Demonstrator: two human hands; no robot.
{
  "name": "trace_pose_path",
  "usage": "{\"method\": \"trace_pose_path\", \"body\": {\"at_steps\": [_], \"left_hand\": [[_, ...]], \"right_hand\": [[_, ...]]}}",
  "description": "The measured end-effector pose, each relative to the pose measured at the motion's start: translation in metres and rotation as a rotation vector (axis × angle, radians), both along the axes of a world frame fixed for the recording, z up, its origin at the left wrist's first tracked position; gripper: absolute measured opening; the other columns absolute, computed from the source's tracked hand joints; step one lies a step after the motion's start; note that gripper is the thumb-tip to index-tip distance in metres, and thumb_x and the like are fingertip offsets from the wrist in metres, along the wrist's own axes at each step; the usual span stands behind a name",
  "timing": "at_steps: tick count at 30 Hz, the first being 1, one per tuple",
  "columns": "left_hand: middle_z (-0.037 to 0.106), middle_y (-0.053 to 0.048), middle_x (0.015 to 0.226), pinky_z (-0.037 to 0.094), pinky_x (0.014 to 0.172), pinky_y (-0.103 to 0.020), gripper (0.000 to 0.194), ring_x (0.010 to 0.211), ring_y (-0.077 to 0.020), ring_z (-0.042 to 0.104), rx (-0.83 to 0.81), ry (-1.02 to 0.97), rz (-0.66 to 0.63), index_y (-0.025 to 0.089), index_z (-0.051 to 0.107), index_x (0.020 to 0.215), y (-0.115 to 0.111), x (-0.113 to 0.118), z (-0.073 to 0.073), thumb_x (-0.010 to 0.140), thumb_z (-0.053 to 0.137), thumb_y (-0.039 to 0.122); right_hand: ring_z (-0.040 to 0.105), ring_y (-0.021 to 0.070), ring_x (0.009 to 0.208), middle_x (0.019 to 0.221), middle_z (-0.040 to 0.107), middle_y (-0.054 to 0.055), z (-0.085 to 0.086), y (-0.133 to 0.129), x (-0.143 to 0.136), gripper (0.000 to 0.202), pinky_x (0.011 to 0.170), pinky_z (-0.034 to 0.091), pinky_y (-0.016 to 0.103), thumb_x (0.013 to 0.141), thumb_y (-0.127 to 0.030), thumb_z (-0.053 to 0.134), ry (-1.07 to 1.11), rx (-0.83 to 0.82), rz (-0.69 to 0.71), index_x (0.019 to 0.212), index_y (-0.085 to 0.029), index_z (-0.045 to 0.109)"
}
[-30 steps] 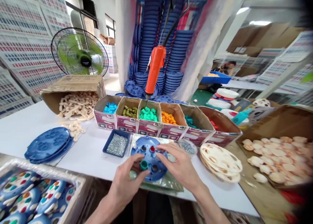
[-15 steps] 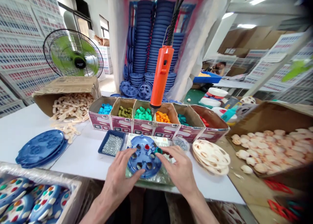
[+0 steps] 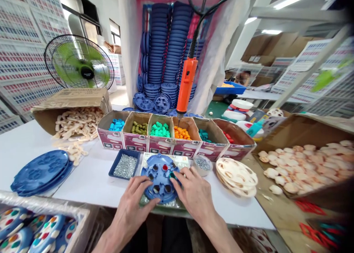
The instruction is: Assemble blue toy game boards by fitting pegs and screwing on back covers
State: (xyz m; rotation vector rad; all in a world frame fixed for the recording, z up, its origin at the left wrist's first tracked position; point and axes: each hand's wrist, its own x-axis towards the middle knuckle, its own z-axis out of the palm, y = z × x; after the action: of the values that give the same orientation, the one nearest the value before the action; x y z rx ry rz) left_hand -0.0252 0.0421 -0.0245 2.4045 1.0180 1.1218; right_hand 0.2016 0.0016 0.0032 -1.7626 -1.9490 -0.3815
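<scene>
A round blue plastic plate (image 3: 159, 180) with several holes lies in front of me on clear plastic bags. My left hand (image 3: 135, 198) grips its left edge between thumb and fingers. At the plate's right side, my right hand (image 3: 195, 194) pinches a dark green plastic cap (image 3: 173, 174), which sits at one of the holes, partly hidden by the fingers. A red cap (image 3: 165, 167) stands in another hole close by.
An orange electric screwdriver (image 3: 187, 85) hangs above a row of bins (image 3: 162, 144) with coloured caps. A tray of screws (image 3: 125, 164) lies left of the plate, cream discs (image 3: 236, 177) right. Stacked blue plates (image 3: 41, 172) and a carton of cream parts (image 3: 306, 168) flank these.
My right hand has moved the dark green cap down and left into one of the plate's holes. My left hand stays on the plate's edge. The whole view has shifted slightly.
</scene>
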Motion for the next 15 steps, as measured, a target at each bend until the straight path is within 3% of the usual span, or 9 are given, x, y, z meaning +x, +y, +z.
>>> {"method": "trace_pose_path", "body": {"at_steps": [7, 10, 13, 15], "left_hand": [[0.068, -0.010, 0.117, 0.058, 0.094, -0.041, 0.029, 0.111, -0.0277, 0.065, -0.007, -0.017, 0.005, 0.025, 0.066, 0.115, 0.003, 0.001, -0.008, 0.088, 0.073, 0.034], [0.068, -0.010, 0.116, 0.059, 0.093, -0.041, 0.031, 0.110, -0.0273, 0.066, 0.014, -0.021, 0.005, 0.025, 0.066, 0.116, 0.001, 0.001, -0.005, 0.088, 0.073, 0.034], [0.069, -0.009, 0.115, 0.058, 0.093, -0.039, 0.028, 0.109, -0.0254, 0.066, 0.093, -0.041, -0.002, 0.026, 0.065, 0.117, 0.008, -0.006, 0.014, 0.090, 0.071, 0.032], [0.071, -0.008, 0.111, 0.057, 0.093, -0.038, 0.021, 0.106, -0.0235, 0.067, 0.174, -0.066, 0.021, 0.025, 0.065, 0.116, 0.028, -0.014, 0.039, 0.094, 0.065, 0.028]], "right_hand": [[0.063, 0.0254, 0.087, 0.091, 0.070, 0.007, -0.001, 0.005, -0.005, 0.023, 0.063, 0.047, 0.036, 0.099, -0.029, 0.051, -0.037, -0.015, 0.015, 0.099, -0.023, 0.073], [0.065, 0.0268, 0.084, 0.087, 0.071, 0.007, -0.001, 0.003, -0.008, 0.020, 0.060, 0.047, 0.036, 0.097, -0.033, 0.057, -0.050, -0.015, -0.001, 0.091, -0.023, 0.073], [0.067, 0.0266, 0.084, 0.087, 0.073, 0.008, 0.010, 0.006, 0.008, 0.022, 0.064, 0.050, 0.036, 0.098, -0.035, 0.056, 0.030, 0.059, -0.020, 0.096, -0.023, 0.074], [0.070, 0.0247, 0.087, 0.094, 0.076, 0.007, 0.025, 0.017, 0.034, 0.025, 0.074, 0.053, 0.036, 0.099, -0.033, 0.053, 0.171, 0.112, -0.014, 0.105, -0.023, 0.074]]}}
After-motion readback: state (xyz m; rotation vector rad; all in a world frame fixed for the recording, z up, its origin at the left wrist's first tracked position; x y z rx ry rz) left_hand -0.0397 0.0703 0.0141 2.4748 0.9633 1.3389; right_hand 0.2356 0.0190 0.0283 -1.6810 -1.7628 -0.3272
